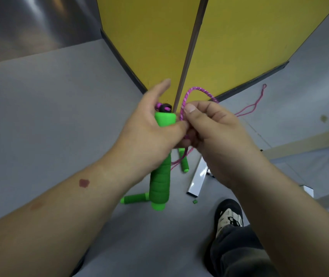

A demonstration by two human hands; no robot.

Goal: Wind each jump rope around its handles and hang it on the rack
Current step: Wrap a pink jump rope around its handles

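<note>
We grip the green handle (160,176) in our left hand (149,128), fingers wrapped around its upper part, index finger stretched out. Our right hand (215,126) pinches a loop of the pink rope (185,100) between thumb and fingertips, just beside the handle's top. Two more green handles (133,198) lie on the grey floor (49,116) below, near our shoe (228,216).

Both bare forearms reach forward. The left hand (151,126) is closed in a grip, forefinger extended; the right hand (213,126) pinches with thumb and fingertips.
</note>
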